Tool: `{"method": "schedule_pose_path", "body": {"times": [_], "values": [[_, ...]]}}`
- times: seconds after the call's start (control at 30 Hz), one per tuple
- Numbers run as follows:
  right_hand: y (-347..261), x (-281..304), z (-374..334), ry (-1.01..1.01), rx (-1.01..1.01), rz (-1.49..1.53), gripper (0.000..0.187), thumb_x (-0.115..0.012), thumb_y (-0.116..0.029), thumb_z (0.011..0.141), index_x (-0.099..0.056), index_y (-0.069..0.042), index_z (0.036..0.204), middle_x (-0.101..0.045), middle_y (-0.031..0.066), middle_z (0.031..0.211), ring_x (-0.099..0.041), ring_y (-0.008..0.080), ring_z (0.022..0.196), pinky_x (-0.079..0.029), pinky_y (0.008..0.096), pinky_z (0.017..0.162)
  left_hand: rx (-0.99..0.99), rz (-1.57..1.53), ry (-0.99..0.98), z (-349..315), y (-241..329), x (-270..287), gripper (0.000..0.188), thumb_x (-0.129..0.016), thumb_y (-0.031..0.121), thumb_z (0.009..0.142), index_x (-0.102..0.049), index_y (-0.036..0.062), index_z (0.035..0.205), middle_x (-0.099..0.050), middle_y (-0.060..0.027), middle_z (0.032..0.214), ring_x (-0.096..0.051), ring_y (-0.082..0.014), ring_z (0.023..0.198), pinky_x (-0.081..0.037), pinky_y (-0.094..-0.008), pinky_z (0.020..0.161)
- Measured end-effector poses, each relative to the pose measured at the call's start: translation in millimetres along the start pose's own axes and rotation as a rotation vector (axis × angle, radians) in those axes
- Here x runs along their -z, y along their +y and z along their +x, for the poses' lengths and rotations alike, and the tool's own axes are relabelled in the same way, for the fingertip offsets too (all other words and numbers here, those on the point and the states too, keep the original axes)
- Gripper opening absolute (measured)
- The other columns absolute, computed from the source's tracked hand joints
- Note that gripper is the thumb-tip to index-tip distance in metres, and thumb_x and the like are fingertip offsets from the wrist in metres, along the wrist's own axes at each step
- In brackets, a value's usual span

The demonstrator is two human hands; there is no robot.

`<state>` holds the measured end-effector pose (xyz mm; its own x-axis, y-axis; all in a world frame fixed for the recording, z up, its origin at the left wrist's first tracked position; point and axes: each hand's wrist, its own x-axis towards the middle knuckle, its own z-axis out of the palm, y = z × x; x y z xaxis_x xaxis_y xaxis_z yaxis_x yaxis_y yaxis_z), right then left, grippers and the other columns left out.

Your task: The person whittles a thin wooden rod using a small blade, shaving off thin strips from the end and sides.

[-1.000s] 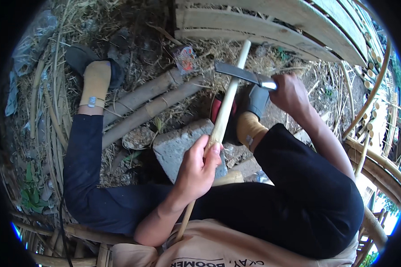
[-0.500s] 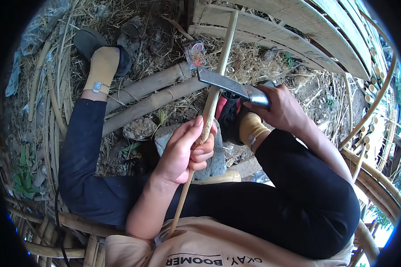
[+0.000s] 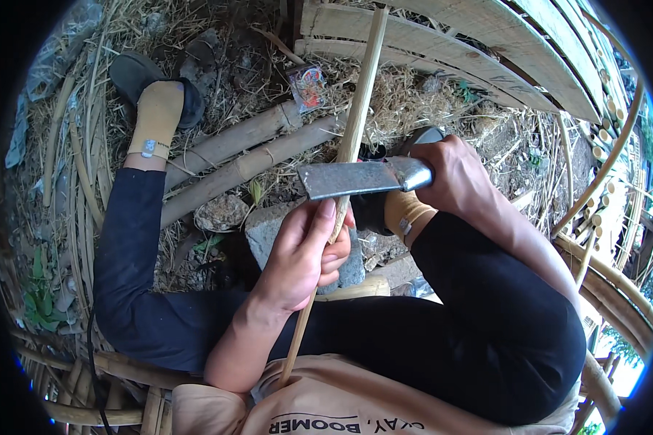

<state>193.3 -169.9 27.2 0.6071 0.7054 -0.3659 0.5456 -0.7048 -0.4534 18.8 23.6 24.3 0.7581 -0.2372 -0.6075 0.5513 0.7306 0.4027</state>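
Note:
A long peeled wooden stick (image 3: 357, 109) runs from my belly up toward the slatted wood, its lower end against my shirt. My left hand (image 3: 308, 250) is closed around its middle, thumb lying along it. In my right hand (image 3: 450, 174) is a machete (image 3: 352, 179) with a short, broad, square-ended metal blade and a tubular metal grip. The blade lies across the stick just above my left thumb, hiding that part of the wood. Whether its edge bites into the wood cannot be made out. Below my left hand sits a grey stone block (image 3: 265, 228).
Two bamboo poles (image 3: 247, 163) lie on the straw-strewn ground beyond my knees. A slatted wooden panel (image 3: 471, 58) stands at the far right. A small printed packet (image 3: 307, 88) lies in the straw. Cut bamboo ends (image 3: 604, 138) are stacked at the right edge.
The machete has come down along the stick toward my left hand, and its blade has turned flatter to view. My left hand keeps its hold on the stick.

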Motion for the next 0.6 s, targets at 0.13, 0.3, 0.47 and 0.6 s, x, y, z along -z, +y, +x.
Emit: {"method": "schedule_pose_path", "body": {"times": [0.13, 0.3, 0.47, 0.6], "values": [[5, -3, 2, 0.079, -0.031, -0.051, 0.021, -0.071, -0.013, 0.066, -0.074, -0.005, 0.085, -0.069, 0.0203, 0.074, -0.069, 0.0393, 0.072, -0.057, 0.0458, 0.073, 0.008, 0.019, 0.024, 0, -1, -3, 0.034, -0.039, 0.038, 0.110, -0.051, 0.0079, 0.102, -0.036, 0.0061, 0.064, -0.025, 0.0002, 0.050, -0.019, -0.0178, 0.041], [38, 2, 11, 0.167, -0.217, -0.135, 0.023, -0.067, -0.009, 0.071, -0.075, -0.003, 0.091, -0.068, 0.0239, 0.077, -0.068, 0.0423, 0.073, -0.056, 0.0467, 0.072, 0.023, 0.107, 0.027, 0, -13, -12, 0.033, -0.038, 0.039, 0.111, -0.050, 0.0096, 0.102, -0.034, 0.0064, 0.061, -0.022, 0.0008, 0.046, -0.017, -0.0178, 0.039], [53, 5, 9, 0.196, -0.188, -0.119, 0.013, -0.065, -0.009, 0.074, -0.071, 0.001, 0.078, -0.065, 0.0259, 0.073, -0.066, 0.0439, 0.072, -0.053, 0.0479, 0.069, 0.033, 0.169, 0.055, 3, -18, -9, 0.031, -0.041, 0.036, 0.110, -0.051, 0.0082, 0.104, -0.037, 0.0062, 0.063, -0.025, 0.0009, 0.048, -0.019, -0.0173, 0.040], [32, 6, 6, 0.153, -0.085, 0.011, 0.020, -0.071, -0.018, 0.083, -0.072, 0.001, 0.088, -0.064, 0.0210, 0.064, -0.066, 0.0349, 0.059, -0.051, 0.0435, 0.062, -0.037, 0.259, 0.144, 2, -12, -5, 0.028, -0.044, 0.033, 0.110, -0.053, 0.0063, 0.108, -0.039, 0.0060, 0.065, -0.028, 0.0009, 0.050, -0.021, -0.0168, 0.041]]}}
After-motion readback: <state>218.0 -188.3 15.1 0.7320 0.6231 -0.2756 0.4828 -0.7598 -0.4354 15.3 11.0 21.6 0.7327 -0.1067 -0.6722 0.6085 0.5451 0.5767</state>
